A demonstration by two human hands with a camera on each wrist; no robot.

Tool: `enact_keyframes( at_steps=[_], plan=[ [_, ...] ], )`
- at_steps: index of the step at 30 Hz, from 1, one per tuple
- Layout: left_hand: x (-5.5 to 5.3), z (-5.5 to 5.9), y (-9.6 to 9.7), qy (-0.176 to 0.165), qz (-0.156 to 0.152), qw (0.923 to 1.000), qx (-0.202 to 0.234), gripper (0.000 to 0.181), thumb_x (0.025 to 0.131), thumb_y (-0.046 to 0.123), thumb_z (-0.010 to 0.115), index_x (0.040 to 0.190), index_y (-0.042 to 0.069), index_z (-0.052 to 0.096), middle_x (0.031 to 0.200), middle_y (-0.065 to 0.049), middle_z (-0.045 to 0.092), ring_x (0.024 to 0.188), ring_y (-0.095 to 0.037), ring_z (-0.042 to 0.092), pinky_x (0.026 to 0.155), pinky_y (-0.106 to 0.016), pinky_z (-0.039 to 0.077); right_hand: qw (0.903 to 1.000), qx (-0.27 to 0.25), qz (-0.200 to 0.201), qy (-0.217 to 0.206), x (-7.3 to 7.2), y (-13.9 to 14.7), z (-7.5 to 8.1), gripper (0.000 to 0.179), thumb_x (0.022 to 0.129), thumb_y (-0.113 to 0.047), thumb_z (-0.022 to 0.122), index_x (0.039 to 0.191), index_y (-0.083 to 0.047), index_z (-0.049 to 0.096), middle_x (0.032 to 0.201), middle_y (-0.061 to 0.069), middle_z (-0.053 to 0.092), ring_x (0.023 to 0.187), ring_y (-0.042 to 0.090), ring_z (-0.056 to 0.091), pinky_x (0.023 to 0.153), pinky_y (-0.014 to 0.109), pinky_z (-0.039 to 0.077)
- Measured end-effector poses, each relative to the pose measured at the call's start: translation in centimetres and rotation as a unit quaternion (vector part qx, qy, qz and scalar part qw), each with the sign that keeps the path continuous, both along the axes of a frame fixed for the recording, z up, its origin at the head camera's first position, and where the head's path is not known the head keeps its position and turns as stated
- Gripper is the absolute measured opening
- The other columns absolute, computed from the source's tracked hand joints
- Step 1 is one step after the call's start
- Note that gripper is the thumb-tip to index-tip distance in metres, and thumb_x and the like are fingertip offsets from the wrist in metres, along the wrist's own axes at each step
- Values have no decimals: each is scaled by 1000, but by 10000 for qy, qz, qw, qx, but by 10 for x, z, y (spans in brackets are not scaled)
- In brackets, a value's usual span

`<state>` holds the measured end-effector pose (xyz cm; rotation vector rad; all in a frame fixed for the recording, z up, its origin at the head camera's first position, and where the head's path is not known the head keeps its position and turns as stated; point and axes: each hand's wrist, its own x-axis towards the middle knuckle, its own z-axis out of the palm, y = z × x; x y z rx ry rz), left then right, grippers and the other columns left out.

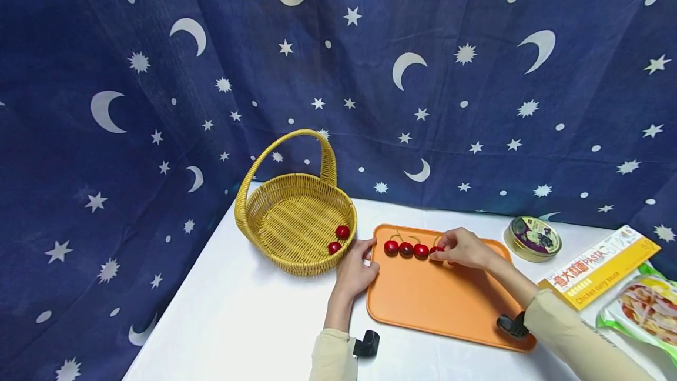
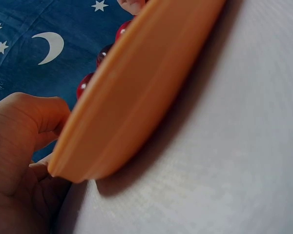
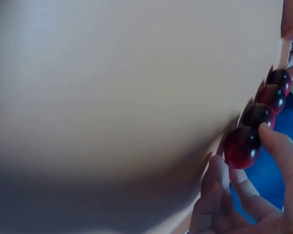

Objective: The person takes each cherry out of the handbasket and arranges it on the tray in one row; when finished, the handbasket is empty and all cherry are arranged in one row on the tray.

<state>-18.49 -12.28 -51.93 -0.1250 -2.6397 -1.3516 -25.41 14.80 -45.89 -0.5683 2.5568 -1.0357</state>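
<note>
Four red cherries with stems stand in a row near the far edge of an orange tray [image 1: 433, 304]. My right hand [image 1: 465, 249] pinches the rightmost cherry [image 3: 242, 147] between thumb and fingers, close against its neighbour [image 3: 260, 116]. At the row's left end lies another cherry [image 1: 391, 247]. My left hand [image 1: 353, 272] holds the tray's left edge, its thumb and a fingertip against the rim; in the left wrist view the tray's corner partly hides the fingers. A yellow wicker basket [image 1: 296, 180] stands left of the tray, with two cherries [image 1: 342, 231] inside at its right side.
Right of the tray are a round gold tin [image 1: 534, 239], a yellow and white pasta box [image 1: 600, 266] and a green-edged food pack [image 1: 645, 307]. A dark blue curtain [image 1: 370, 93] with moons and stars hangs behind the white table [image 1: 222, 322].
</note>
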Motion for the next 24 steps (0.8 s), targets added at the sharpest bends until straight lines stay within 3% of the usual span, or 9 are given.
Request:
enact_keyframes(
  at_steps=[24],
  plan=[
    [0,0,0,50,-43,10000,-46,57,72,7,67,128,6,65,91,1,57,78,-10,51,67,-23,38,9997,-156,-51,-167,0,5,7,22,84,-19,76,85,0,67,69,9,67,58,24,65,52,26,44]
  ],
)
